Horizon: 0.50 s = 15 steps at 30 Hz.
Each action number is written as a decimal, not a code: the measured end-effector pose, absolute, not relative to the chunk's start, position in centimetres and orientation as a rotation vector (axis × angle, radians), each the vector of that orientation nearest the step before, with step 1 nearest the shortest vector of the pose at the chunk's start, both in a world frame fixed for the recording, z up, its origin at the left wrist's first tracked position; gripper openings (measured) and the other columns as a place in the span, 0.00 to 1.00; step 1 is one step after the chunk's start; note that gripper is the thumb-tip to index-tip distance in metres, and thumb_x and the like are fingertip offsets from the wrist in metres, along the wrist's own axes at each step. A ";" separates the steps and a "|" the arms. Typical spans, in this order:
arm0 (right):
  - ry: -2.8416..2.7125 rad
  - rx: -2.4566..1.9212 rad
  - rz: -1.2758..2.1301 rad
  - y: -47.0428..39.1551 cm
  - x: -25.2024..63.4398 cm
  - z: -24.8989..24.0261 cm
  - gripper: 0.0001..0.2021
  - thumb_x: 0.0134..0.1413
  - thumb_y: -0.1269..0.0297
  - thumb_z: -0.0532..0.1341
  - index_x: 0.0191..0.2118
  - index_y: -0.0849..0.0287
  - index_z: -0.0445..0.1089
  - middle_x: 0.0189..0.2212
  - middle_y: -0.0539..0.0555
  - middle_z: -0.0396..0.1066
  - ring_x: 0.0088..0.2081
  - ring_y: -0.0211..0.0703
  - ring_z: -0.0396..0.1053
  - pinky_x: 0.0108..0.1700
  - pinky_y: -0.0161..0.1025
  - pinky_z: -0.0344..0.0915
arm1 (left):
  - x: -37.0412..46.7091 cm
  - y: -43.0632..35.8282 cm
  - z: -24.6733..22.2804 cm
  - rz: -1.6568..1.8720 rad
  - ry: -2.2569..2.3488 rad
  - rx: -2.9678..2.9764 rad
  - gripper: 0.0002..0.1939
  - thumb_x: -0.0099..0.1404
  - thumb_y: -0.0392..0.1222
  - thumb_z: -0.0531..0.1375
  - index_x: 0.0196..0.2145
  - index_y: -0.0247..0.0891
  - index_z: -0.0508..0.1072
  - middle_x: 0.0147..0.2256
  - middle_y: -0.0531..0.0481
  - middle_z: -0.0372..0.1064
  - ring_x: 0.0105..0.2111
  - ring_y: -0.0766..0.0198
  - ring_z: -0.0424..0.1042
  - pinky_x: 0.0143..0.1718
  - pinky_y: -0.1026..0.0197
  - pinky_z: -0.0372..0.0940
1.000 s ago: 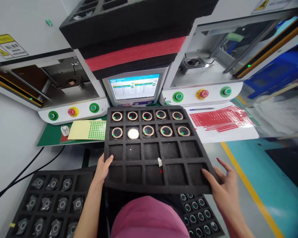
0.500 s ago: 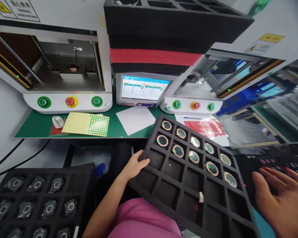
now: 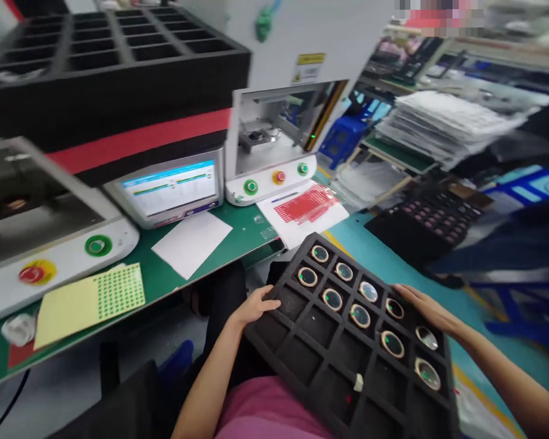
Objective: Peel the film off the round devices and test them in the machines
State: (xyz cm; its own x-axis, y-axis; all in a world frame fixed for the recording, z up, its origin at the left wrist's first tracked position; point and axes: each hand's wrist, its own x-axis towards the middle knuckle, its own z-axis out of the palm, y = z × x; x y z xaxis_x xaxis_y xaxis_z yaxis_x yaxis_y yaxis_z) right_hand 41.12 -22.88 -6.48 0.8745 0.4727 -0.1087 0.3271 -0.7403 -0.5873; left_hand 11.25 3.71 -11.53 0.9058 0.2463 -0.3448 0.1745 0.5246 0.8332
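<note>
- Black foam tray, matte, gridded into square pockets, held before the pink top.
- Glossy gold-rimmed discs, several green-dotted, fill its two far rows.
- Left hand clamped on the tray's left edge, thumb over the rim.
- Right hand at the far right edge; I can't tell its grip.

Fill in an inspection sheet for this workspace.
Surface: green bench, bearing white paper, a yellow sheet with green dots, and red stickers.
Handled things: black foam tray, ten ringed discs in its cells.
Clutter: white scrap on the tray; blurred white bundle on the bench.
Grips: left grip holds the tray's left edge; right grip at its far edge, fingers partly hidden.
Cables: dark cable below the bench.
Surroundings: lit monitor, machine beside it, blue stool.
</note>
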 end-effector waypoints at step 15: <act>0.525 -2.450 0.122 -38.9 44.6 -20.2 0.39 0.43 0.50 0.72 0.58 0.64 0.64 0.26 0.48 0.66 0.32 0.50 0.68 0.40 0.46 0.64 | 37.0 1.8 -17.5 -0.417 0.791 0.943 0.20 0.73 0.54 0.54 0.39 0.33 0.75 0.36 0.47 0.76 0.36 0.62 0.77 0.44 0.54 0.72</act>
